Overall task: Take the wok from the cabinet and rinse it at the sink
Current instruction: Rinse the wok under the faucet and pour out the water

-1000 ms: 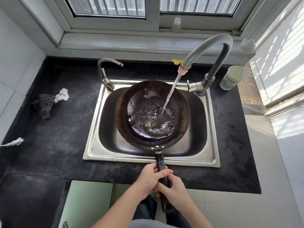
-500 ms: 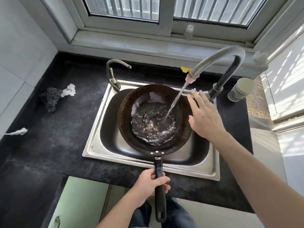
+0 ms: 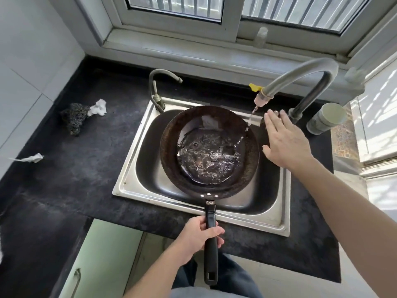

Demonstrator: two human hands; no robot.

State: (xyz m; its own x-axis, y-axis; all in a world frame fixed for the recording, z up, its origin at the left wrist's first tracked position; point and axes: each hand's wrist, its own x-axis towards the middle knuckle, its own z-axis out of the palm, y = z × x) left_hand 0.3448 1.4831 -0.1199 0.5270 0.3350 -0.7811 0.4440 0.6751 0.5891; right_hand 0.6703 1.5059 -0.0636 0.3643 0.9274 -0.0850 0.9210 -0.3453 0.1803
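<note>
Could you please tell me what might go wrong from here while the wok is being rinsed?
The wok holds pooled water, and only the left hand grips its long handle; it may tip and spill.
The stream from the faucet lands close to the wok's right rim, so water may splash outside it.
The open right hand hovers beside the stream and may deflect it.

A home kitchen: steel sink [image 3: 129,181], black countertop [image 3: 86,168], window [image 3: 232,18].
</note>
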